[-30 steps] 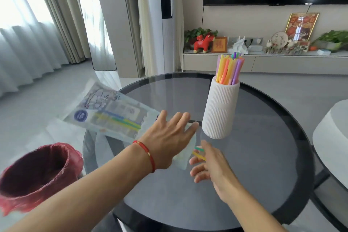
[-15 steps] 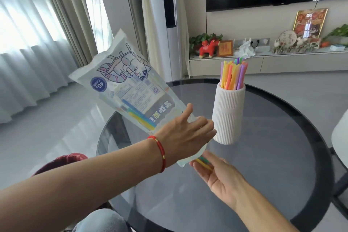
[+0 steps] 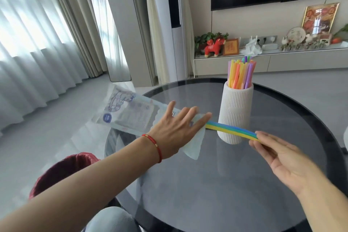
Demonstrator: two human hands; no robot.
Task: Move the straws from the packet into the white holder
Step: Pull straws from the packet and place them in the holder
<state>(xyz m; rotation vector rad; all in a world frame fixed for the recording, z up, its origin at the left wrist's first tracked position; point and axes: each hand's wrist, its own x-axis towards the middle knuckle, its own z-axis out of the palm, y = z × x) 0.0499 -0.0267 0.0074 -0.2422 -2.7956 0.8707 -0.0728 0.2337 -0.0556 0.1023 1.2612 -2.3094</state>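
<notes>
My left hand [image 3: 177,128] holds the clear printed straw packet [image 3: 128,113] near its open end, above the left side of the round glass table [image 3: 216,184]. A few straws [image 3: 231,130], blue, green and yellow, stick out of the packet to the right and pass in front of the white ribbed holder [image 3: 236,111]. My right hand [image 3: 282,158] pinches their right ends with its fingertips. The holder stands upright on the table with several coloured straws [image 3: 240,75] in it.
A bin with a red liner [image 3: 62,173] stands on the floor at the table's lower left. My knee in light jeans [image 3: 111,220] is below the table edge. A TV shelf with ornaments [image 3: 263,52] runs along the far wall.
The packet has dropped from a raised tilt to nearly level. My right hand has moved right and drawn the straws most of the way out of the packet.
</notes>
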